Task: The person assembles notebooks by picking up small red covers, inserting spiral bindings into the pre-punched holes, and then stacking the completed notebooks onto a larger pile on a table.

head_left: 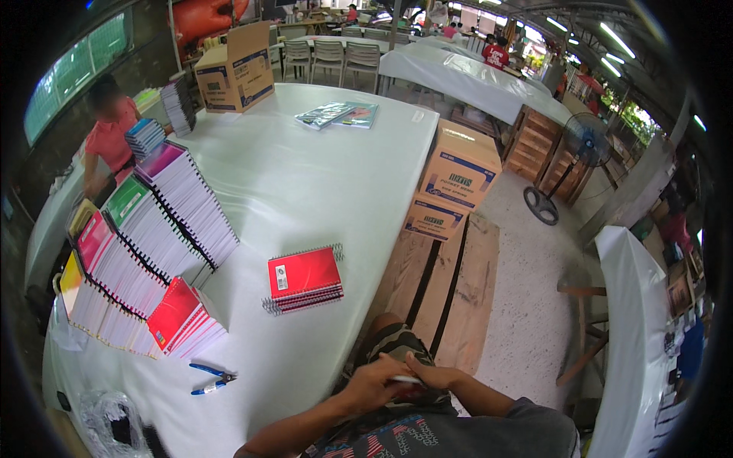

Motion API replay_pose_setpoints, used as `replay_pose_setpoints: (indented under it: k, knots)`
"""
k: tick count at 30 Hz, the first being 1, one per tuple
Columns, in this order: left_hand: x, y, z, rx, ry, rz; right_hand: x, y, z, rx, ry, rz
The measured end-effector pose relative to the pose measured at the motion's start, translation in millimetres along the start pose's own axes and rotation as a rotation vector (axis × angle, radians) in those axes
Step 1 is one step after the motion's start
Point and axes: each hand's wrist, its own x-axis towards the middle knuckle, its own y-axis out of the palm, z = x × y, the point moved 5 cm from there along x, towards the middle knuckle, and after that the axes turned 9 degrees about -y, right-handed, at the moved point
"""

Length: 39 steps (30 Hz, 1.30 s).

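My left hand (372, 385) and my right hand (434, 374) are together over my lap, just off the table's near edge. Both have their fingers closed about a small whitish and reddish thing (406, 379), mostly hidden and too small to name. On the white-covered table (252, 183), left of my hands, lies a stack of small red spiral notebooks (305, 273), its wire coils sticking out. Blue-handled pliers (214, 379) rest nearer to me. Another pile of small red notebooks (182, 317) leans next to tall stacks of spiral-bound notebooks (141, 237).
Two cardboard boxes (458, 172) are stacked on a wooden slatted bench (458, 298) to the right. An open box (235, 72) and wrapped notebooks (336, 115) sit at the table's far end. A co-worker (114, 137) is at the left; a standing fan (584, 145) is at the right.
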Motion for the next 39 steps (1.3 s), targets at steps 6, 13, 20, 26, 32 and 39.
replay_pose_setpoints:
  k: [6, 13, 20, 26, 32, 39]
  knots:
    - [-8.4, -9.5, 25.7, -0.187, -0.408, 0.116, -0.4, -13.5, 33.6, -0.176, -0.154, -0.302]
    - [-6.0, -8.4, 13.1, -0.086, -0.252, 0.086, 3.0, 1.9, 12.7, -0.126, -0.011, -0.175]
    - [-6.5, -5.7, -0.7, -0.140, -0.109, 0.112, 6.2, 26.7, 53.0, 0.147, 0.157, -0.035]
    - [-7.0, -20.3, 29.4, -0.128, -0.548, 0.043, 7.8, -3.5, 43.2, -0.060, -0.293, -0.142]
    - [-6.8, 10.5, -4.9, -0.074, -0.143, 0.112, 22.8, 4.4, -1.1, 0.165, -0.150, -0.116]
    - [-2.7, -15.0, 10.1, -0.161, -0.356, 0.020, 14.2, 17.1, 63.5, 0.008, -0.216, -0.138]
